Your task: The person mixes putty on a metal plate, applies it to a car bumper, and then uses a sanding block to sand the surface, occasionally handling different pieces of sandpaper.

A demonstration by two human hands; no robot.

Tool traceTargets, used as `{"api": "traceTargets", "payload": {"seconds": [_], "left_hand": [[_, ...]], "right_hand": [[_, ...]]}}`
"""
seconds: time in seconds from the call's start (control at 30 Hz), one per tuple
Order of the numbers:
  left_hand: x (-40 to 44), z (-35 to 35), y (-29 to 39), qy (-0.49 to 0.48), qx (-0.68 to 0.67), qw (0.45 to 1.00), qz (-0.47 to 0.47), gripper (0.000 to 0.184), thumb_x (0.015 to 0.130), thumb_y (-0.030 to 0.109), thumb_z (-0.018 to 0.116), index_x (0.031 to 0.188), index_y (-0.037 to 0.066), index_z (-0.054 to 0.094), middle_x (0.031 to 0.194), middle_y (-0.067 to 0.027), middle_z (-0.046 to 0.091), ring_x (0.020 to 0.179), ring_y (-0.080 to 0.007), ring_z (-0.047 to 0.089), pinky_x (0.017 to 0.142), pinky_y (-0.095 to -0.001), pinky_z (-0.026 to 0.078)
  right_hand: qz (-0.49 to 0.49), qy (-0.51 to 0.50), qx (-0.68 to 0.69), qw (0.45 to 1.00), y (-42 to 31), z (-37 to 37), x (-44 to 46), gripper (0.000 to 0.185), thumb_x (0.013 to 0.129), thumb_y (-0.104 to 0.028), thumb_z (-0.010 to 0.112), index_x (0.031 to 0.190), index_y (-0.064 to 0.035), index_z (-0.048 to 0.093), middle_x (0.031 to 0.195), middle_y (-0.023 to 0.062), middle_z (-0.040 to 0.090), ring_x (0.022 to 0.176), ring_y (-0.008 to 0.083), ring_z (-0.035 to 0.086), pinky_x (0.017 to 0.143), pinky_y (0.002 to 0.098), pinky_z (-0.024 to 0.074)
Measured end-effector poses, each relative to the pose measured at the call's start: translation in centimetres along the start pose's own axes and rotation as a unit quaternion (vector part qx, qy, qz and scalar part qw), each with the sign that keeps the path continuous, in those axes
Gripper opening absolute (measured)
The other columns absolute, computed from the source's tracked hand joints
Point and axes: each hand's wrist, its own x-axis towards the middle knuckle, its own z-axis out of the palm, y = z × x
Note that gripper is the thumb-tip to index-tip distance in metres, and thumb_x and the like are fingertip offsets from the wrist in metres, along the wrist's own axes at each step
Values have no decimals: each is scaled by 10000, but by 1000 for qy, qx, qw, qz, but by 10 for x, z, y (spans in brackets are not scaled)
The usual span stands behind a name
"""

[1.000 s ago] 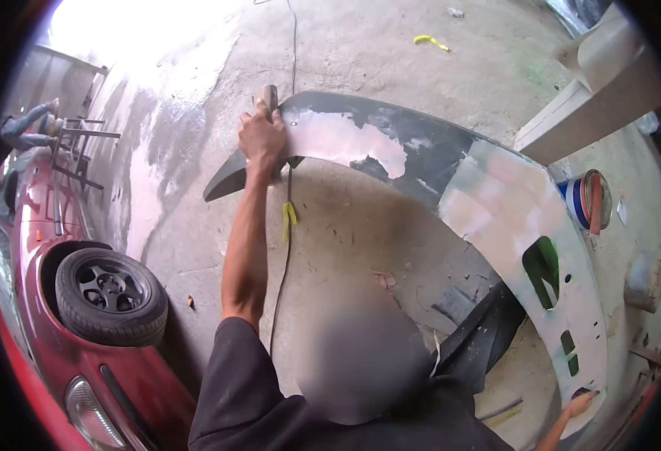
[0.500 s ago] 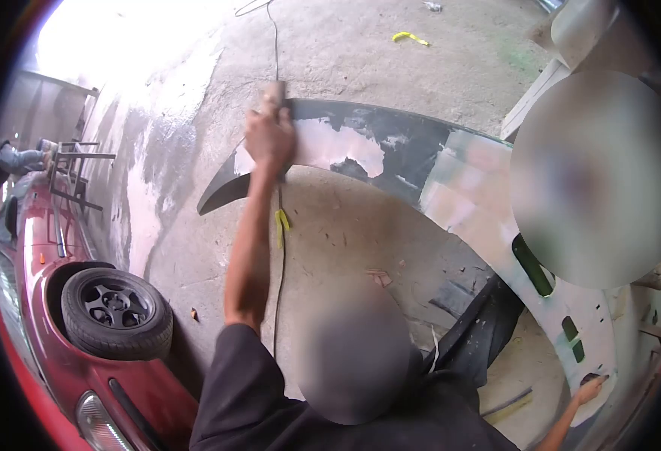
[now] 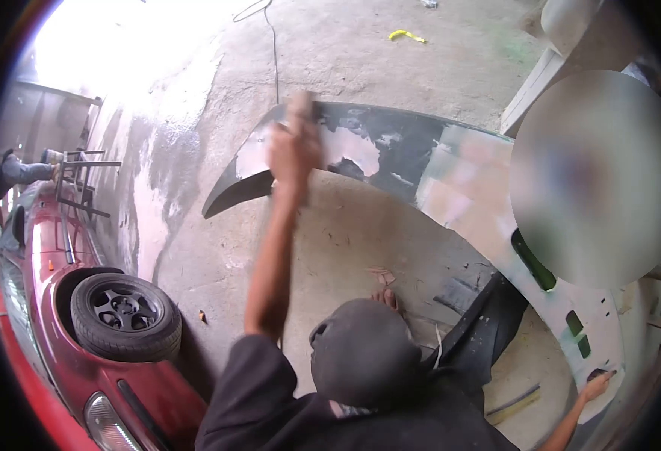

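Observation:
A large car bumper, grey with patches of bare pinkish-white filler, curves across the view from left to right. My left hand, smeared by motion, is wrapped round a narrow grey sanding block against the bumper's left part. At the far lower right, my right hand grips the bumper's other end, beside a dark opening in it. A dark cap and black shirt sleeves show at the bottom. The underside of the block is hidden.
A red car with a black wheel stands at left. Behind it are a metal stand and another person. A cable and a yellow strip lie on the concrete floor. A blurred disc covers the right.
My left hand has slid rightward along the bumper with the sanding block. My right hand stays on the far end. The yellow tie on the cable is now hidden behind my left arm.

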Motion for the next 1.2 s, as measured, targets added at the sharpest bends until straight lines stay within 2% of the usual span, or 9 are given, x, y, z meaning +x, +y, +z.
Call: {"api": "traceTargets", "payload": {"seconds": [0.1,0.33,0.53,0.63,0.8,0.9,1.03,1.13,1.2], "left_hand": [[-94,-32,73,-11,-129,981,144,436,997,233,612,1413,109,576,978,-265,617,718,-395,696,516,-528,586],[18,19,-106,-28,1,989,-147,469,1006,380,626,1425,170,625,1077,-241,647,779,-402,727,619,-484,602],[-120,-32,51,3,-84,993,78,470,980,235,662,1435,137,594,970,-245,618,850,-375,695,607,-491,579],[-103,-27,6,1,-38,995,95,485,977,228,666,1440,113,577,981,-251,620,841,-372,695,612,-495,574],[-34,-13,-82,-18,28,979,-202,480,989,324,666,1441,169,614,1014,-235,600,778,-392,692,642,-498,583],[-91,-27,8,24,-1,998,-55,444,1000,268,640,1409,100,602,1001,-223,615,773,-359,685,593,-470,599],[-118,-37,15,10,-15,998,58,429,998,260,649,1394,102,605,982,-228,607,727,-344,674,492,-433,581],[-69,-19,-70,-40,7,993,-115,518,1019,255,631,1499,84,538,1040,-251,599,784,-305,671,539,-360,610],[-68,-21,-50,-23,3,982,-189,499,1011,286,629,1487,146,571,1049,-252,590,843,-389,700,622,-487,590]], "right_hand": [[3,-14,-51,999,7,-6,13,793,1059,-624,400,1371,70,620,1370,328,622,1249,453,609,1083,466,453],[82,-56,15,995,-3,-9,7,823,1041,-663,416,1292,79,669,1247,280,688,1105,392,670,983,438,511],[4,7,-19,1000,-13,-5,-7,814,1055,-644,391,1211,98,688,1158,267,715,1043,413,677,954,456,507],[-16,12,-41,999,0,-3,8,817,1055,-645,385,1320,81,649,1343,322,639,1220,482,602,1063,469,448],[-2,17,-39,999,-4,0,14,742,1078,-569,372,1344,75,625,1322,328,639,1193,468,615,1037,451,472],[65,-29,-42,997,-20,-7,-5,807,1060,-624,369,1099,100,723,1027,238,740,912,382,677,849,446,527],[-28,22,-55,998,-27,-6,-13,752,1073,-574,388,1252,96,676,1237,314,690,1069,442,655,973,450,496],[14,-5,-25,1000,-32,-8,-18,755,1071,-577,390,1266,97,669,1261,326,676,1108,476,641,1001,463,485],[8,-4,2,1000,-29,-7,-20,757,1069,-579,392,1270,97,668,1272,334,667,1133,501,627,1024,473,473]]}}
